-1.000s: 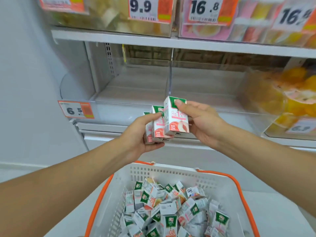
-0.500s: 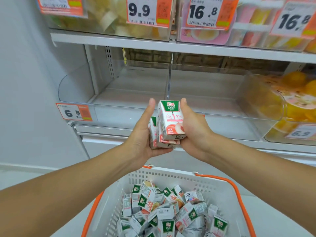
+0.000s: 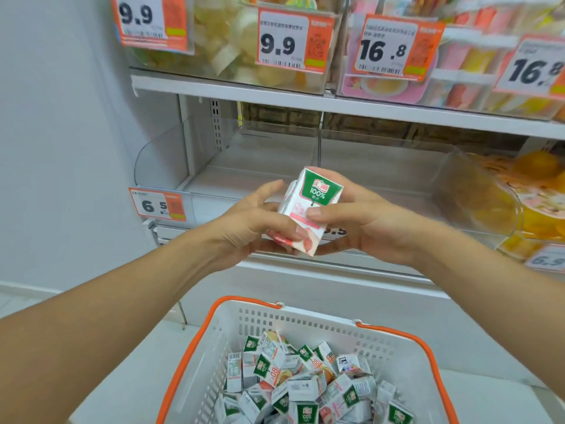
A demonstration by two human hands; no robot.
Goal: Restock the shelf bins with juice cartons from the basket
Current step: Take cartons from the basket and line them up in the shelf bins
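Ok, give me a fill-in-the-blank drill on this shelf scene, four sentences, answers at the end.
1. Both hands hold a stack of juice ____ in front of the shelf.
2. The top of the held carton is coloured ____.
3. The basket has handles coloured ____.
4. The tag left of the left hand reads 6 point ____; the right hand hides no part of it.

Missing words: cartons; green; orange; 5

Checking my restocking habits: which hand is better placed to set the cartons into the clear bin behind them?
Probably the right hand: it pinches the top carton; the left hand cradles the stack from below.
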